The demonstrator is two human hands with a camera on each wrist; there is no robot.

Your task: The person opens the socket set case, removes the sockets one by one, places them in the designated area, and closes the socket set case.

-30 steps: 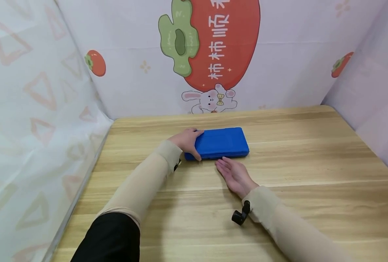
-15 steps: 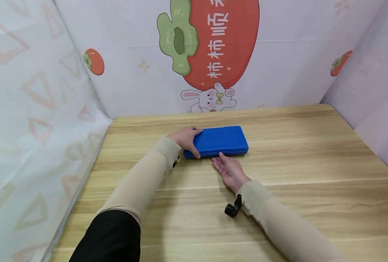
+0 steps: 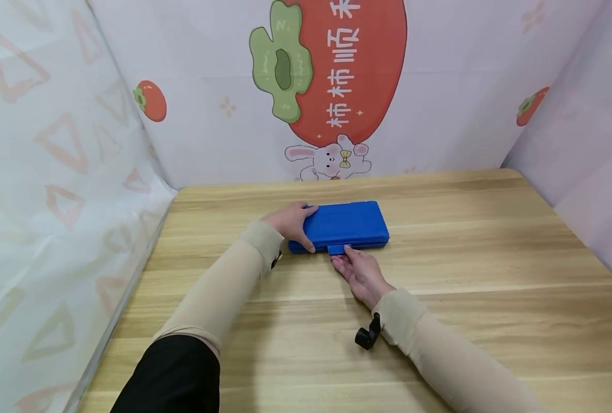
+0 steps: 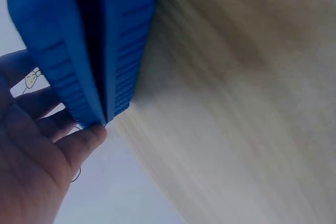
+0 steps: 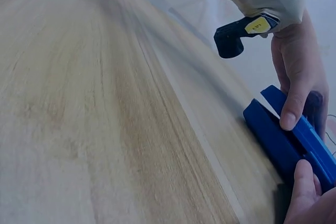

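- Left hand (image 3: 291, 225): curled over the left end of the blue case (image 3: 349, 222), thumb at the front edge, fingers spread over the top and far side. Firm hold, parted only as far as the case needs.
- Right hand (image 3: 361, 276): at the middle of the front edge, palm turned up. Thumb tip against the blue tab (image 3: 336, 250) that sticks out of that edge; other fingers loosely bent below. Can't tell if they close on the tab.
- Blue case: lies flat on the wooden table (image 3: 491, 275), toward the back, long side facing the person. Left wrist view shows ribbed sides and a dark gap between the two halves; can't tell whether the lid is lifted.
- Both forearms in beige sleeves (image 3: 218, 287); black cloth (image 3: 174, 373) further up the left arm.
- Black device (image 3: 366, 337) at the right cuff. Another at the left cuff, with a yellow label (image 5: 258, 25).
- Behind the table: white backdrop (image 3: 207, 143) with a large red fruit (image 3: 373, 69) and a rabbit (image 3: 334, 159) printed on it.
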